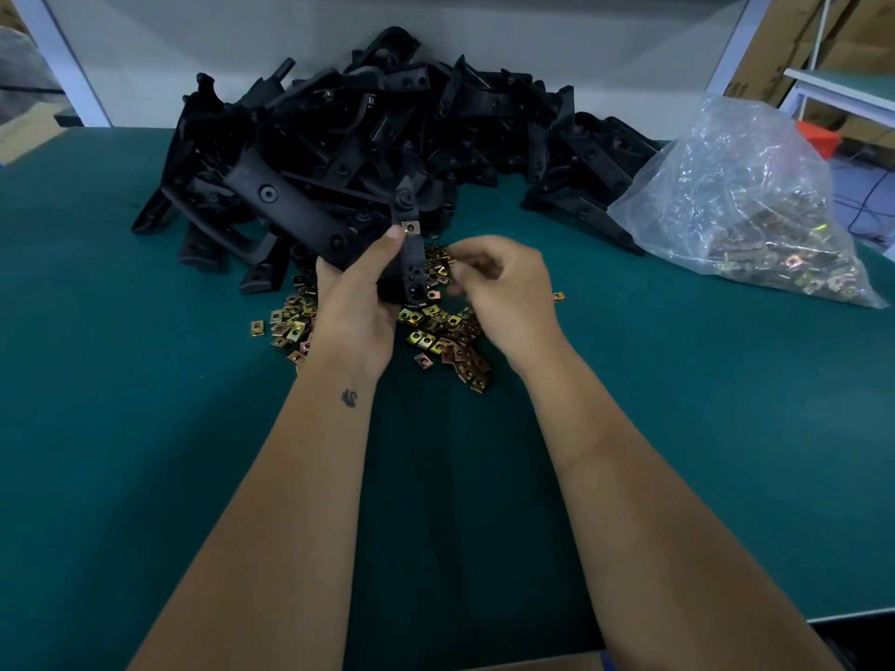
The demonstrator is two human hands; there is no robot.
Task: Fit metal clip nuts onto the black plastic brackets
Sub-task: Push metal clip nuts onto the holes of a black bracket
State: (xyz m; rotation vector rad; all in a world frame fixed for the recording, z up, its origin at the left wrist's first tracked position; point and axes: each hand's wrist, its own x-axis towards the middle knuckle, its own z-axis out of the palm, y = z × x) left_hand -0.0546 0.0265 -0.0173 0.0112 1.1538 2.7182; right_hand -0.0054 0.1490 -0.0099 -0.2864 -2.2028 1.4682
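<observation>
A green table (145, 428) carries everything in view. At its far side, against a pale wall, lies a large heap of black plastic brackets (348, 128), tangled over one another so that they cannot be counted; the heap runs from the far left toward the right, where a few more brackets trail up to a clear plastic bag (741, 186). That one bag slumps at the far right of the table and holds a mass of metal clip nuts, too many and too blurred to number. Behind it stand cardboard boxes (794, 41) and the corner of another pale table (842, 84), with something orange just below.

Near the middle of the table, just in front of the heap, a loose scatter of brass-coloured clip nuts (436, 331) lies flat on the green surface, several dozen at least; the two hands hide part of it, and one stray nut sits apart to the right.

The left hand (353, 302) grips one black bracket (411, 263), held upright above the scatter, fingers wrapped round its lower body and the thumb reaching up its side. One fitted clip nut (410, 228) sits on the bracket's upper arm, touching the thumb tip. The right hand (503, 288) hovers just right of the bracket with its fingers curled and tips drawn together; motion blur hides whether it pinches a nut, so that cannot be told
</observation>
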